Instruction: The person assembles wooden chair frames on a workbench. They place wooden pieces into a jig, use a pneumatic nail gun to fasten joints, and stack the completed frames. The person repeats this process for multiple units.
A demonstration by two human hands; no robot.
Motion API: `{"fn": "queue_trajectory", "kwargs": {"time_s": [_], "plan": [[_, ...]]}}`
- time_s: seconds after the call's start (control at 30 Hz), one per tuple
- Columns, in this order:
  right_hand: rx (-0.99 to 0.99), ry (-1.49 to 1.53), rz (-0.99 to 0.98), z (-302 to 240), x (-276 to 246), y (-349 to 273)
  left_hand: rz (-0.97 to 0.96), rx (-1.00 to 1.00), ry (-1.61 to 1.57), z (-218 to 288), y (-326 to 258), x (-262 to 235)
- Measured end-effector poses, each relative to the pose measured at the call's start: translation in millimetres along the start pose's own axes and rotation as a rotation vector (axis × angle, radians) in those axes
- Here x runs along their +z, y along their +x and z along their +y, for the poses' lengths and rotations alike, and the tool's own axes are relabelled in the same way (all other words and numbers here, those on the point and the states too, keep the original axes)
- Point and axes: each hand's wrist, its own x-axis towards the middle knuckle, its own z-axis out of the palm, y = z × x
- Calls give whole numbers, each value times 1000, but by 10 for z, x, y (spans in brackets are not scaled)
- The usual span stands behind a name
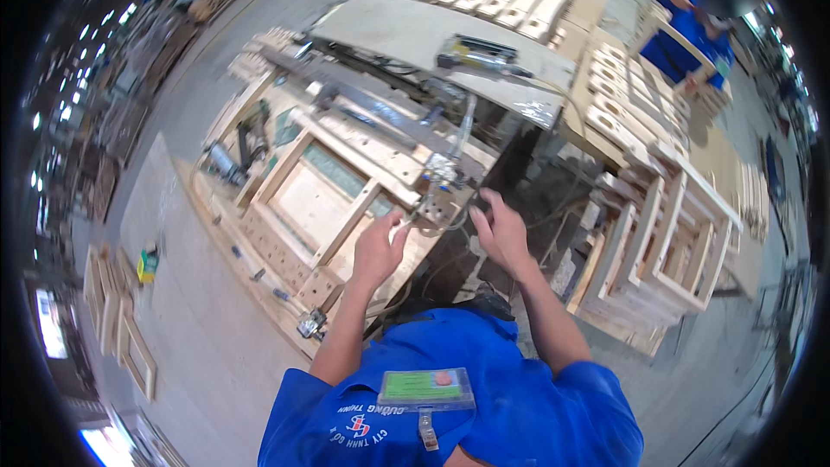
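From remote I see the wooden frame (348, 221) on the clamping bench (421, 251), beside the left hand (379, 249), its fingers bent narrowly; whether they hold the thin hose (457, 225), I cannot tell. The right hand (506, 235) has thumb and forefinger apart. Pulled carelessly, the hose might catch the air valve (443, 171).

Bright middle, glare on grey tabletop (402, 35) — fisheye-bent edges, black rim

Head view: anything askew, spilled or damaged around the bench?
Nothing plainly spilled or broken. Mildly odd: a thin cord or hose loops loosely between the left hand and right hand, looking untidy. The wooden frame shows no obvious damage.
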Motion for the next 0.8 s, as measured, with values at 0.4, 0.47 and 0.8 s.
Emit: {"fn": "queue_trajectory", "kwargs": {"time_s": [0.4,0.47,0.8], "plan": [[-318,-45,-64,57,225,958,133,-255,286,-661,437,-399],[-314,-72,-85,60,209,999,102,-263,318,-692,508,-392],[-305,-364,-373,-88,-210,1501,-58,-423,323,-904,766,-169]]}}
